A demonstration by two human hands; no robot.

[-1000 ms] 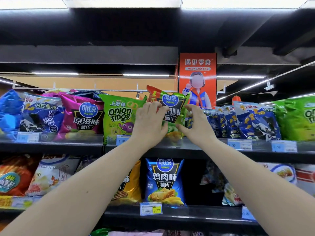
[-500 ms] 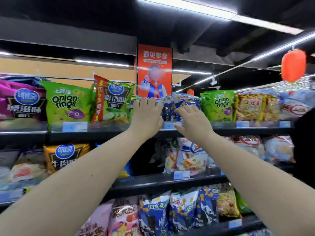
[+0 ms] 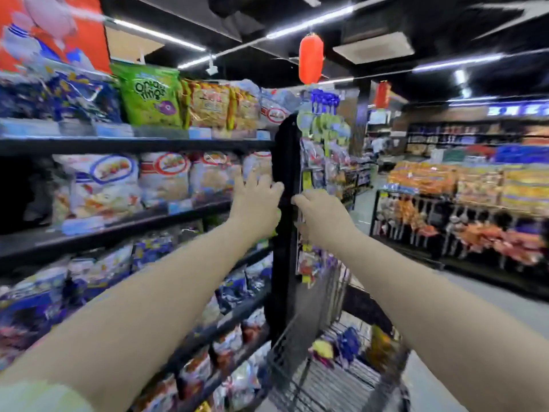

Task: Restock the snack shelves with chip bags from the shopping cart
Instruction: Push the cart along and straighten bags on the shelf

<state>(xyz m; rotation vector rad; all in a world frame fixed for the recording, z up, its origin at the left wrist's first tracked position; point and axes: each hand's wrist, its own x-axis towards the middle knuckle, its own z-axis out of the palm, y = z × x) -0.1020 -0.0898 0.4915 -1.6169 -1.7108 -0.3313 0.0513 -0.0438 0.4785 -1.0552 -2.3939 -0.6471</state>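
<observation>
Fingers (image 3: 258, 185) apparently empty, blurred cart (image 3: 320, 388) below

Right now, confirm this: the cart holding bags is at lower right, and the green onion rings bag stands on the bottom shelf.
Wrong shelf: the head view shows the green onion rings bag on the top shelf. The cart holding bags is at lower right, as you said.

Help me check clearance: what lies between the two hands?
The black upright shelf end panel shows between left hand and right hand, in the head view.
</observation>
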